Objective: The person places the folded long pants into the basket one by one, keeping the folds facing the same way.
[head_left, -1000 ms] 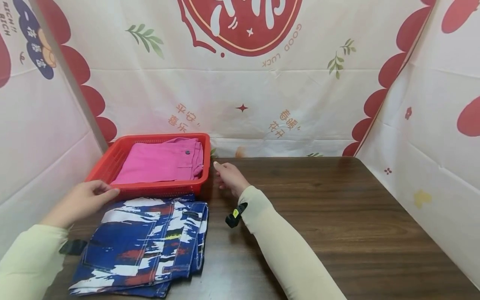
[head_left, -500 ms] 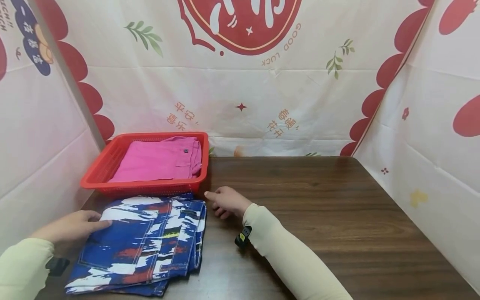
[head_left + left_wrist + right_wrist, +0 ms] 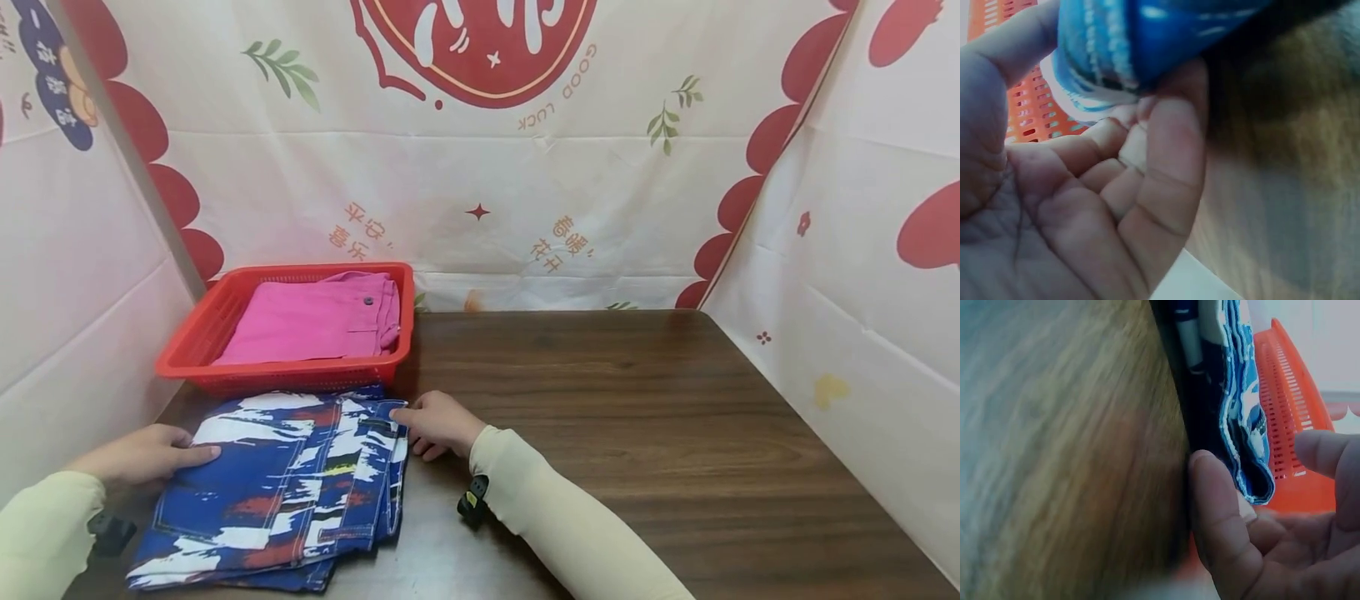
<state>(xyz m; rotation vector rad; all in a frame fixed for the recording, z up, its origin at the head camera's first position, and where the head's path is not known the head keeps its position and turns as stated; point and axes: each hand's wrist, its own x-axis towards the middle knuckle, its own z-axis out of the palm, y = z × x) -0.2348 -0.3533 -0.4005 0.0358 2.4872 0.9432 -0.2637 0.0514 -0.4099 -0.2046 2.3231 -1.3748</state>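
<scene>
Folded blue denim pants (image 3: 255, 492), splashed with white, red and yellow, lie on the table in front of the red basket. At their left edge my left hand (image 3: 146, 454) has its thumb over the cloth and its fingers curled under the fold, as the left wrist view shows. My right hand (image 3: 438, 423) is at their upper right corner, thumb over the edge in the head view. In the right wrist view its thumb (image 3: 1319, 453) stands apart from the layered edge of the pants (image 3: 1244, 412), with a fingertip (image 3: 1207, 469) low beside them.
Right behind the pants, the red plastic basket (image 3: 285, 372) holds a folded pink garment (image 3: 307, 321) with a dark button. The brown wooden table (image 3: 637, 417) extends to the right. Printed cloth walls (image 3: 480, 167) enclose the back and sides.
Both hands have come down from beside the basket to the pants. The left has taken their left edge, and the right has moved in to their upper right corner.
</scene>
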